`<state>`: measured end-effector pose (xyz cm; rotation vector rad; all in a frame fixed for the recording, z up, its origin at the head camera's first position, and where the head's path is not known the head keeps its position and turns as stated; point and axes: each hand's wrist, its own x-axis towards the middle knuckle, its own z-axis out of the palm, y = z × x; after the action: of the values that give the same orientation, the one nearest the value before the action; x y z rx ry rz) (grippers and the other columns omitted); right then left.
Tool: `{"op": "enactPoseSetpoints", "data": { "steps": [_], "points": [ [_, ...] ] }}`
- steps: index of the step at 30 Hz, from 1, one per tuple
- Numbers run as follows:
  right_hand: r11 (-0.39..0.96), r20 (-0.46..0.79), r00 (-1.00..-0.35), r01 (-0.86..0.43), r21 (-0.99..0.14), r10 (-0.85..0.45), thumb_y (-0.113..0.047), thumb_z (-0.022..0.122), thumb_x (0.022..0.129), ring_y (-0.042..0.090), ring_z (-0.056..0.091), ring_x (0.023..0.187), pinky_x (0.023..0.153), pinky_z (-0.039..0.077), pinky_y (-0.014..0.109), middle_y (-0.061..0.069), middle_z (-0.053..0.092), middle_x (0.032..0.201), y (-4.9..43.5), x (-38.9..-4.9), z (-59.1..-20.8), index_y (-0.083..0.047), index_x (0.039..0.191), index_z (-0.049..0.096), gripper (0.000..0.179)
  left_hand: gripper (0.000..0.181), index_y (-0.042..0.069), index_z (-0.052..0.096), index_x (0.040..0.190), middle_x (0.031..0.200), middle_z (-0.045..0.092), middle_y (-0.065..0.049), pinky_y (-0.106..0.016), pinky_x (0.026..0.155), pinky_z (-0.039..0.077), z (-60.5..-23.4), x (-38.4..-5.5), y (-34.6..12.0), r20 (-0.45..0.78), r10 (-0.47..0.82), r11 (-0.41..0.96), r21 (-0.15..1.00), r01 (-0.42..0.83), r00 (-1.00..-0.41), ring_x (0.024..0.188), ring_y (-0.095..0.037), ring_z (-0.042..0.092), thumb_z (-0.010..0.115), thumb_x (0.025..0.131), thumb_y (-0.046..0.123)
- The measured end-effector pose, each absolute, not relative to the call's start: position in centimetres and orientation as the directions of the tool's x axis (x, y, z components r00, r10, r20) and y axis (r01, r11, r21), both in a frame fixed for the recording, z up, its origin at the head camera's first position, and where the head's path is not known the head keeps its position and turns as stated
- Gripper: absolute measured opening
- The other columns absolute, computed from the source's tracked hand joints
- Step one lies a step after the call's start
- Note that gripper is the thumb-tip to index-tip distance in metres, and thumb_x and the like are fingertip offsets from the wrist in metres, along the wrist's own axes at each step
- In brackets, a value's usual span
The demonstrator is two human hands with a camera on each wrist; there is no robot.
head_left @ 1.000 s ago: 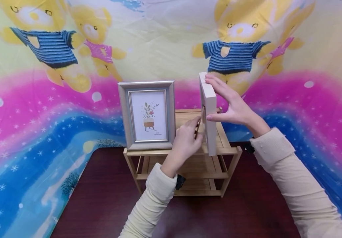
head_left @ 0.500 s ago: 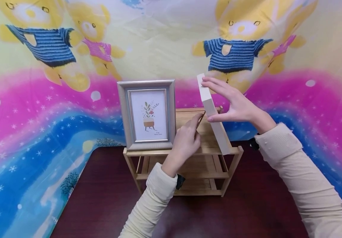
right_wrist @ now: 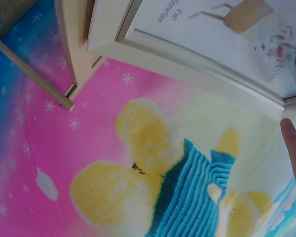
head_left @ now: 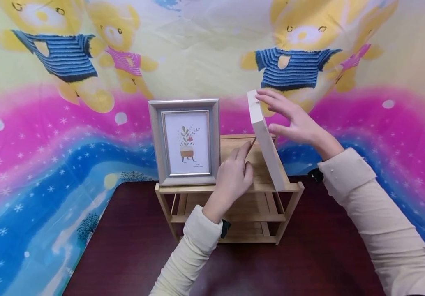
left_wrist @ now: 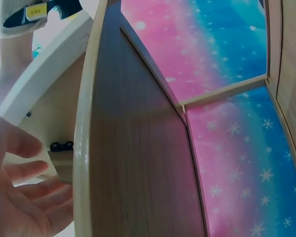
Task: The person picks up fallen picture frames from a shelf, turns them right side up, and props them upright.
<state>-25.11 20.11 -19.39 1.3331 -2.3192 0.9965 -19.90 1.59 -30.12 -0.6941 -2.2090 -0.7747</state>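
A white picture frame [head_left: 265, 142] stands edge-on at the right of a wooden shelf rack's top [head_left: 234, 143], its top tilted left. Its potted-plant print [right_wrist: 246, 15] shows in the right wrist view. My left hand [head_left: 233, 174] is behind this frame, index fingertip at its thin brown back stand [head_left: 253, 142]. In the left wrist view, thumb and fingers [left_wrist: 29, 192] stand apart; whether they touch the stand is hard to tell. My right hand [head_left: 295, 119] has its fingers stretched at the frame's upper edge, thumb lifted beside it.
A silver-grey picture frame [head_left: 183, 181] with a similar print stands upright at the left of the rack's top. The rack has lower shelves and sits on a dark red table [head_left: 135, 238]. A teddy-bear printed cloth [head_left: 197, 74] hangs behind.
The white frame has gone from upright to leaning left as its base shifted right. My right thumb has come up along its side. The left hand has opened somewhat around the stand.
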Motion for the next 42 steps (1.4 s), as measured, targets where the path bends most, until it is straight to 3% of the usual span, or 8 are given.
{"op": "enactPoseSetpoints", "data": {
  "steps": [4,8,12,16,22,28,33,42],
  "points": [
    [0.34,0.537,-0.58,-0.806,-0.484,-0.612,-0.024,0.051,0.09,0.021,0.023,0.132,0.1,0.027,0.056,0.009,0.025,0.147,20.3,-25.7,-19.2,-0.009,0.14,0.035,0.055,0.05,-0.001,0.044,0.129,0.11,0.06,-0.016,-0.035,0.073,0.052,-30.4,-19.3,1.8,0.821,0.197,0.615,0.323,0.72,-0.536,0.092,-0.026,0.061,0.052,0.084,0.017],
    [0.343,0.515,-0.63,-0.764,-0.547,-0.581,-0.024,0.045,0.093,0.025,0.02,0.134,0.101,0.022,0.059,0.01,0.023,0.147,20.3,-26.3,-19.0,-0.007,0.139,0.036,0.05,0.067,-0.003,0.031,0.137,0.123,0.052,-0.018,-0.034,0.085,0.048,-29.9,-18.7,2.1,0.889,0.154,0.561,0.281,0.779,-0.432,0.11,-0.026,0.053,0.057,0.082,0.025],
    [0.397,0.454,-0.715,-0.684,-0.612,-0.532,-0.029,0.04,0.095,0.024,0.017,0.135,0.102,0.017,0.06,0.008,0.022,0.148,20.2,-26.9,-18.7,-0.011,0.14,0.036,0.049,0.08,-0.001,0.025,0.139,0.125,0.05,-0.016,-0.03,0.084,0.048,-29.0,-18.2,2.7,0.916,0.119,0.558,0.257,0.789,-0.383,0.112,-0.023,0.051,0.066,0.077,0.029],
    [0.439,0.357,-0.788,-0.588,-0.679,-0.502,-0.034,0.038,0.096,0.03,0.025,0.131,0.102,0.022,0.056,0.007,0.026,0.146,19.8,-27.9,-18.6,-0.015,0.142,0.032,0.051,0.089,0.003,0.022,0.141,0.122,0.05,-0.014,-0.025,0.071,0.051,-28.3,-17.8,3.3,0.907,0.097,0.575,0.284,0.767,-0.409,0.105,-0.022,0.054,0.072,0.073,0.031],
    [0.394,0.304,-0.808,-0.529,-0.752,-0.505,-0.032,0.035,0.097,0.031,0.034,0.124,0.099,0.029,0.054,0.013,0.032,0.142,19.2,-29.3,-18.8,-0.012,0.143,0.029,0.051,0.097,0.006,0.015,0.143,0.122,0.051,-0.012,-0.018,0.053,0.046,-28.2,-17.5,4.1,0.869,0.093,0.622,0.33,0.71,-0.485,0.09,-0.02,0.057,0.074,0.072,0.032],
    [0.38,0.319,-0.8,-0.541,-0.75,-0.508,-0.029,0.037,0.097,0.024,0.047,0.108,0.094,0.036,0.052,0.014,0.044,0.126,19.3,-29.8,-19.4,-0.011,0.142,0.029,0.05,0.095,0.006,0.012,0.145,0.123,0.053,-0.013,-0.019,0.048,0.044,-28.4,-17.5,4.3,0.834,0.09,0.649,0.365,0.667,-0.544,0.076,-0.021,0.059,0.071,0.075,0.031],
    [0.376,0.343,-0.787,-0.565,-0.735,-0.513,-0.028,0.038,0.097,0.019,0.054,0.096,0.088,0.043,0.041,0.012,0.05,0.114,19.2,-29.9,-19.4,-0.01,0.141,0.03,0.049,0.094,0.006,0.011,0.145,0.123,0.054,-0.013,-0.017,0.042,0.038,-28.3,-17.5,4.3,0.821,0.083,0.648,0.386,0.656,-0.564,0.058,-0.018,0.054,0.07,0.076,0.03],
    [0.374,0.359,-0.795,-0.563,-0.737,-0.489,-0.028,0.041,0.096,0.018,0.054,0.095,0.085,0.046,0.037,0.014,0.051,0.115,19.0,-29.9,-19.1,-0.009,0.139,0.034,0.048,0.097,0.003,0.01,0.145,0.119,0.058,-0.013,-0.016,0.041,0.036,-28.1,-17.7,4.1,0.821,0.077,0.656,0.386,0.649,-0.566,0.05,-0.015,0.052,0.071,0.075,0.03]
  ]
}}
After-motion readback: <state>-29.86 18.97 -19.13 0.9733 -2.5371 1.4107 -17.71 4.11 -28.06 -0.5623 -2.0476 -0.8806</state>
